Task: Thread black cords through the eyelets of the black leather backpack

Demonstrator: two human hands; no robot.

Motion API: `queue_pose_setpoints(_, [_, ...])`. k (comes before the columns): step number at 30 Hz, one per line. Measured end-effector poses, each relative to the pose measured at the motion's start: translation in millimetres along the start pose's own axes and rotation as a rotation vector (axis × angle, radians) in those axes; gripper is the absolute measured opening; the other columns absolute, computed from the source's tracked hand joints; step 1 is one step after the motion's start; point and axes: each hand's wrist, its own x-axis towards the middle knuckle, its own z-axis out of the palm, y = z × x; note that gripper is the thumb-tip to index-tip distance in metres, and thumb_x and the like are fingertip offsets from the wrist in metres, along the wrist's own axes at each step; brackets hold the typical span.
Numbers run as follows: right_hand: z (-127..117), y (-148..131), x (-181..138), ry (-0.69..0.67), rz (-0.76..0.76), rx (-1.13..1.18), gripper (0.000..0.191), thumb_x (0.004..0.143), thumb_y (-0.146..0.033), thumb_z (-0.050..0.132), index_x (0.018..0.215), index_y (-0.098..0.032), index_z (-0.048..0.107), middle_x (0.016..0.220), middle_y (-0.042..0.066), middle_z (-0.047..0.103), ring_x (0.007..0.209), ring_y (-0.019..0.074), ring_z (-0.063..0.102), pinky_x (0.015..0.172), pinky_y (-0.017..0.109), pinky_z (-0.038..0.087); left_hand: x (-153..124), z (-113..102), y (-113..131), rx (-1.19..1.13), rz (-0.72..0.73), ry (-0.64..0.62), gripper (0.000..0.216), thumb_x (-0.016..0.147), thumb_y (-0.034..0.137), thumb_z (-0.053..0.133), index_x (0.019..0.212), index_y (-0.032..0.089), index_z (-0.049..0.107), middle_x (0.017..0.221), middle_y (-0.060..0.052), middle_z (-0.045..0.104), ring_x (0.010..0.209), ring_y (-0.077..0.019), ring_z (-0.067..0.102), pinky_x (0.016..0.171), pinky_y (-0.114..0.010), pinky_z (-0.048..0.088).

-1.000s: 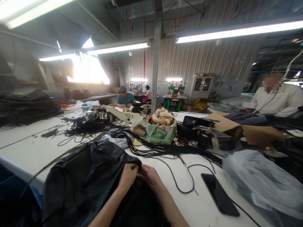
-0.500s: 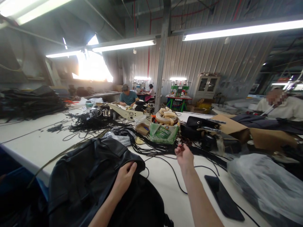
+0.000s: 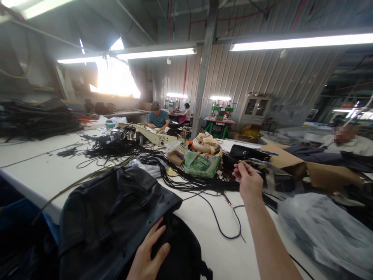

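Note:
A black bag (image 3: 110, 206), which looks like a backpack, lies on the white table (image 3: 198, 225) with its opening towards me. Small holes or eyelets dot the edge of its flap. My left hand (image 3: 153, 249) rests at that opening with its fingers spread, touching the flap's edge. Out over the table, my right hand (image 3: 249, 181) is raised with thumb and fingers pinched together. Whatever sits at its fingertips is too small to name. Left of my right forearm, a thin dark cord (image 3: 220, 233) curves across the table.
Behind lie a bundle of black cords (image 3: 186, 181) and a green box (image 3: 202, 165) holding rolled tan strips. Clear plastic bags (image 3: 323, 229) and opened cardboard (image 3: 332, 171) are at right. One person (image 3: 159, 116) sits across the table; another (image 3: 346, 136) is at right.
My left hand has let go of the flap's edge and slid down and nearer, fingers spreading. My right hand has moved right and slightly up, still pinched. The phone is now hidden.

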Motion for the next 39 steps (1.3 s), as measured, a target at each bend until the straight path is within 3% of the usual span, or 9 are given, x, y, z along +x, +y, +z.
queue_pose_setpoints(3, [23.5,-0.5,-31.7,-0.183,-0.121,-0.169,0.042,0.087,-0.049,0.088,0.114,-0.018,0.081,0.085,0.004,0.079,0.067,0.0154,0.068,0.064,0.027,0.059,6.7,4.0,10.4,-0.094,-0.041,0.016,0.063,0.1,0.06,0.068,0.154,0.029,0.068,0.175,-0.013,0.049,0.164,-0.0354,0.043,0.135,-0.06,0.033])
queue_pose_setpoints(5, [42.7,1.6,-60.6,-0.384,-0.204,-0.291,0.031,0.096,-0.043,0.081,0.115,-0.019,0.083,0.083,0.004,0.078,0.069,0.0187,0.07,0.066,0.03,0.059,15.5,9.3,17.6,-0.115,-0.062,-0.002,0.067,0.098,0.06,0.069,0.156,0.026,0.066,0.177,-0.013,0.046,0.166,-0.0346,0.04,0.137,-0.058,0.03])
queue_pose_setpoints(7, [61.3,6.7,-91.7,-0.63,-0.29,-0.401,0.02,0.102,-0.035,0.073,0.112,-0.022,0.084,0.094,0.007,0.08,0.08,0.0221,0.073,0.076,0.033,0.06,25.6,17.2,23.6,-0.122,-0.089,-0.027,0.066,0.097,0.056,0.069,0.153,0.023,0.068,0.175,-0.014,0.049,0.165,-0.0353,0.042,0.138,-0.059,0.029])
queue_pose_setpoints(10, [81.8,19.7,-132.3,-0.973,-0.416,-0.561,0.018,0.106,-0.023,0.066,0.109,-0.024,0.083,0.106,0.007,0.079,0.096,0.0232,0.074,0.09,0.033,0.058,38.9,31.1,30.0,-0.094,-0.098,-0.044,0.064,0.095,0.047,0.069,0.153,0.02,0.069,0.175,-0.015,0.05,0.165,-0.0358,0.041,0.139,-0.06,0.023])
queue_pose_setpoints(14, [94.2,39.7,-161.3,-1.234,-0.544,-0.788,0.022,0.104,-0.012,0.061,0.108,-0.022,0.08,0.107,0.006,0.075,0.096,0.0209,0.071,0.086,0.028,0.051,46.8,45.3,36.0,-0.034,-0.107,-0.066,0.067,0.095,0.04,0.066,0.156,0.013,0.065,0.177,-0.02,0.043,0.168,-0.0376,0.036,0.139,-0.059,0.024])
queue_pose_setpoints(22, [107.5,51.7,-164.6,-1.379,-0.696,-1.027,0.027,0.098,-0.001,0.059,0.106,-0.019,0.077,0.109,0.009,0.072,0.097,0.0227,0.069,0.085,0.03,0.047,44.7,47.7,48.0,0.0,-0.11,-0.048,0.07,0.092,0.034,0.065,0.157,0.008,0.063,0.182,-0.022,0.033,0.169,-0.0411,0.03,0.14,-0.059,0.022])
queue_pose_setpoints(29, [115.2,52.4,-167.2,-1.445,-0.731,-1.057,0.027,0.098,-0.002,0.062,0.103,-0.021,0.081,0.113,0.007,0.072,0.099,0.0214,0.069,0.086,0.03,0.048,42.9,53.7,43.7,-0.005,-0.096,0.006,0.062,0.089,0.03,0.069,0.149,0.017,0.071,0.178,-0.019,0.043,0.167,-0.0418,0.035,0.138,-0.06,0.028])
queue_pose_setpoints(33, [115.8,56.7,-170.6,-1.445,-0.697,-1.04,0.026,0.1,-0.009,0.064,0.102,-0.024,0.084,0.112,0.007,0.074,0.101,0.022,0.07,0.086,0.03,0.05,43.7,52.6,45.4,-0.004,-0.106,0.034,0.051,0.087,0.028,0.065,0.136,0.017,0.076,0.165,-0.022,0.055,0.156,-0.0403,0.052,0.133,-0.057,0.038])
queue_pose_setpoints(39, [112.5,61.9,-171.6,-1.426,-0.61,-0.992,0.052,0.087,-0.003,0.068,0.131,-0.027,0.08,0.119,0.007,0.079,0.11,0.0242,0.073,0.093,0.029,0.052,56.0,47.2,48.8,-0.033,-0.094,0.101,0.048,0.09,0.025,0.062,0.136,0.019,0.073,0.141,-0.019,0.073,0.135,-0.0383,0.068,0.12,-0.054,0.051])
